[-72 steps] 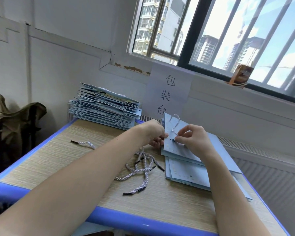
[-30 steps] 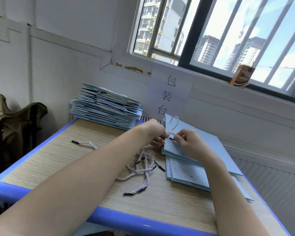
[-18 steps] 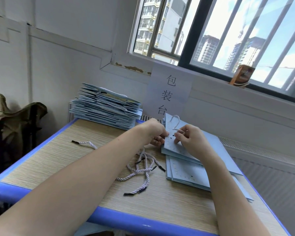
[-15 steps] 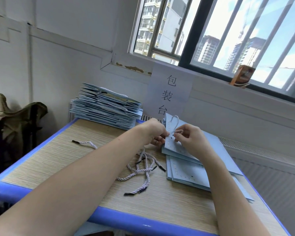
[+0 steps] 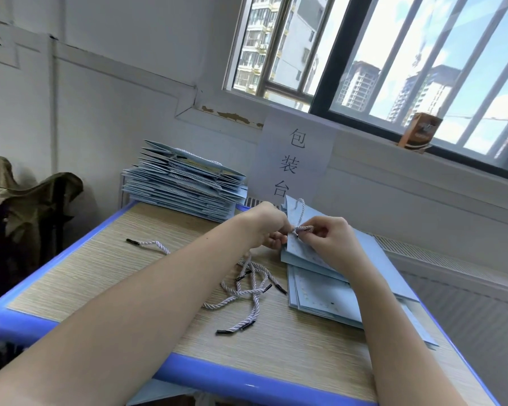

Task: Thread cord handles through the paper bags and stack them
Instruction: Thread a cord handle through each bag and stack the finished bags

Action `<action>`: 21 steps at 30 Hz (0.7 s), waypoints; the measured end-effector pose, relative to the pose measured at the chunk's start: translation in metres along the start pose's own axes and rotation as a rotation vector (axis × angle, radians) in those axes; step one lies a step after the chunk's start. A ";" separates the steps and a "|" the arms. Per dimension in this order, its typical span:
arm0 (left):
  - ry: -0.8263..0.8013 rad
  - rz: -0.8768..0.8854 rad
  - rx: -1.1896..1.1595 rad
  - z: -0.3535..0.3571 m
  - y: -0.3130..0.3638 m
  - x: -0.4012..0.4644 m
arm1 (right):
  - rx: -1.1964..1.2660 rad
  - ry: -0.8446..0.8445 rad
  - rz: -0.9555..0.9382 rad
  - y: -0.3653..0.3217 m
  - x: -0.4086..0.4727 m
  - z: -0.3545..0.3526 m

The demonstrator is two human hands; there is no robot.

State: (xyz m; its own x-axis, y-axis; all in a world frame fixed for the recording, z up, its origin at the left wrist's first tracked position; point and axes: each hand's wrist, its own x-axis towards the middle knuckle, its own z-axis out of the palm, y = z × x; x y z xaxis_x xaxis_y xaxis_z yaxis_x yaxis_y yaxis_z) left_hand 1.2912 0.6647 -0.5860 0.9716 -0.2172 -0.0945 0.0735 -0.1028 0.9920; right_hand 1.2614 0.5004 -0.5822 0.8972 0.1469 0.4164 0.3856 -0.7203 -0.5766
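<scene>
A light blue paper bag (image 5: 370, 247) lies tilted on a low pile of flat bags (image 5: 323, 300) at the table's right. My left hand (image 5: 266, 222) grips the bag's upper left edge. My right hand (image 5: 330, 238) pinches a white twisted cord (image 5: 303, 228) at a hole near that edge; the cord loops up over the bag's top. Several loose cords with black tips (image 5: 248, 288) lie tangled in the middle of the table. One more cord (image 5: 148, 246) lies alone to the left.
A tall stack of bags with cords fitted (image 5: 182, 183) stands at the table's back left. The table (image 5: 106, 282) has a blue rim. A paper sign (image 5: 294, 159) hangs on the wall. A brown carton (image 5: 420, 133) sits on the sill. An olive cloth (image 5: 27, 200) drapes a chair at left.
My right hand has drawn the cord end out of the hole and a little to the right. My left hand has stayed on the bag's edge.
</scene>
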 end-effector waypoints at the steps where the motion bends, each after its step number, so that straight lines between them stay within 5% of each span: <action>1: 0.000 0.001 -0.001 0.000 0.000 0.000 | 0.004 -0.008 -0.002 -0.001 0.000 0.000; 21: -0.096 0.012 -0.218 0.003 0.001 -0.007 | 0.100 0.064 0.070 -0.003 -0.001 -0.007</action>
State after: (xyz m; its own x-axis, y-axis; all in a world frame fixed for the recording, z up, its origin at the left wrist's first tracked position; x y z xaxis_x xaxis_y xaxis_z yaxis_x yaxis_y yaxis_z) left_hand 1.2835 0.6636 -0.5841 0.9475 -0.3097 -0.0801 0.1192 0.1097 0.9868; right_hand 1.2580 0.4975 -0.5763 0.9083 0.0532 0.4149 0.3451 -0.6558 -0.6714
